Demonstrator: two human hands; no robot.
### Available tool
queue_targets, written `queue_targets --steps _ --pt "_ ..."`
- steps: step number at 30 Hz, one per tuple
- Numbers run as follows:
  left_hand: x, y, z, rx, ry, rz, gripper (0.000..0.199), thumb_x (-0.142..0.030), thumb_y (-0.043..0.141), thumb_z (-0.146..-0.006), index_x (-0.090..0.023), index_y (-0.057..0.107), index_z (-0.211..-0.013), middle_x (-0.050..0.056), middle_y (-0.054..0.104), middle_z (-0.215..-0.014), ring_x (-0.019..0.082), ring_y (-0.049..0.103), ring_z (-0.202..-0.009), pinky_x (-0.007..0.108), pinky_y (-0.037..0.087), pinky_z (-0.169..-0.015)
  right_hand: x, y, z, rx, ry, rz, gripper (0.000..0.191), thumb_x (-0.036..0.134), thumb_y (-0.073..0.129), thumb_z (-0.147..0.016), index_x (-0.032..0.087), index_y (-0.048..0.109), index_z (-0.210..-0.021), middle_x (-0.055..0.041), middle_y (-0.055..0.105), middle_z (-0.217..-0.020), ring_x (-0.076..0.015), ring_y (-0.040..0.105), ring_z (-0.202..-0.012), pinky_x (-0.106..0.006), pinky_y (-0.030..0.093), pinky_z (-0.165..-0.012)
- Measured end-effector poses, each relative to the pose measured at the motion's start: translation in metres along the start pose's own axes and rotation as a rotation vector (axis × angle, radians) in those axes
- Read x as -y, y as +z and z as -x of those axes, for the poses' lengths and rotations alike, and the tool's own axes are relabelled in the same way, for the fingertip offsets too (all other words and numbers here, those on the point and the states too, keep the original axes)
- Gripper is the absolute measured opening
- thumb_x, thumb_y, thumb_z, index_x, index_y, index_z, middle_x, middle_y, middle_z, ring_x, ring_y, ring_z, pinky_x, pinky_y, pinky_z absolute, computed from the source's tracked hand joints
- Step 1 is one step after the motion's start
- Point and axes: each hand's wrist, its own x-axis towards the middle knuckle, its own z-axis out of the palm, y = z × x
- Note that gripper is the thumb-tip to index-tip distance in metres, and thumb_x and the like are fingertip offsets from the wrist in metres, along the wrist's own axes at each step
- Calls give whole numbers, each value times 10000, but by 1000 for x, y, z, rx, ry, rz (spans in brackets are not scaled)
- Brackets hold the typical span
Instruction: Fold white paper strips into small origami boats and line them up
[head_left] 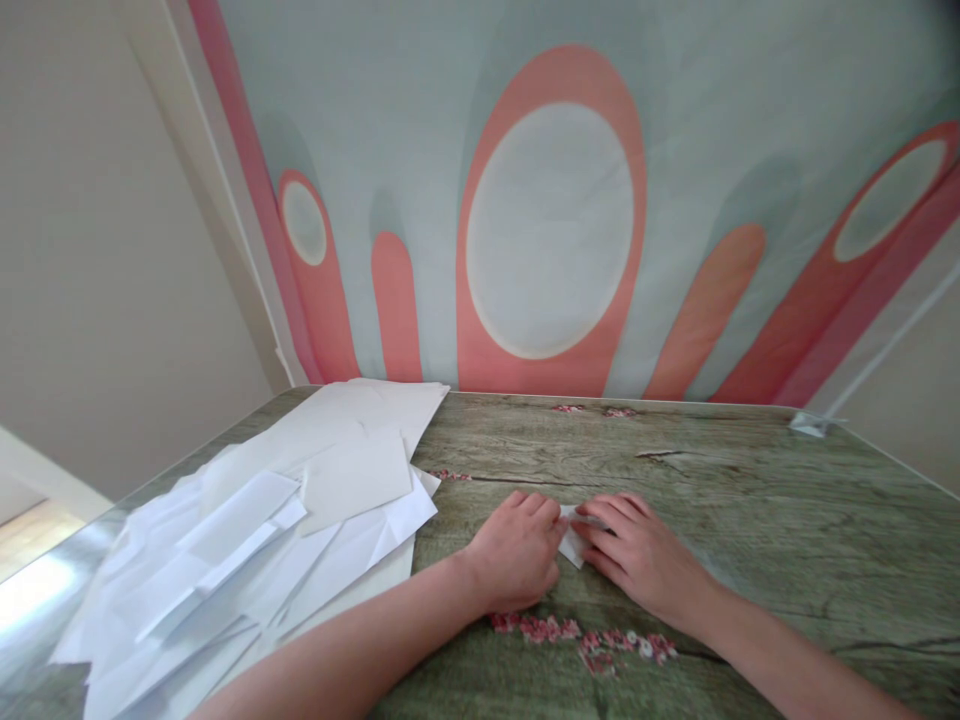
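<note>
A small piece of white paper [574, 542] lies on the wood-patterned table between my two hands. My left hand [520, 550] is closed at the paper's left side, its fingers curled and its fingertips mostly hidden. From the right, my right hand [637, 550] reaches the paper with bent fingers, the fingertips pressed on its right edge. Part of the paper is covered by the fingers of both hands.
Many loose and folded white sheets [360, 480] are heaped on the table's left side, beside my left forearm. A small whitish object [810, 424] sits at the far right corner. Behind the table [750, 500] stands a green and coral patterned panel [420, 60].
</note>
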Motion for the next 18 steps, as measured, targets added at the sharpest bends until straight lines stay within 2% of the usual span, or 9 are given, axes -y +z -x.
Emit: queue_targets --steps 6,12,18 --pt "-2 5 0 -25 -33 -8 410 -456 426 -872 -151 510 -1133 70 535 -946 228 472 -929 351 353 -836 6 2 -1 24 36 49 258 292 547 -853 204 606 -1088 -60 599 -1094 -230 480 -1057 -420 335 -934" --pt "-1 9 -1 -44 -19 -23 507 -560 446 -835 -139 520 -1107 63 543 -936 228 472 -924 354 359 -838 9 -1 -2 72 53 58 297 316 528 -861 193 582 -1127 -69 585 -1122 -231 474 -1071 -420 339 -941" --pt "-1 7 0 -41 -3 -25 595 -623 462 -793 -121 522 -1108 72 545 -947 235 470 -930 351 356 -850 13 -7 -2 75 84 122 347 385 518 -856 192 592 -1135 -97 558 -1194 -273 400 -1183 -471 284 -994"
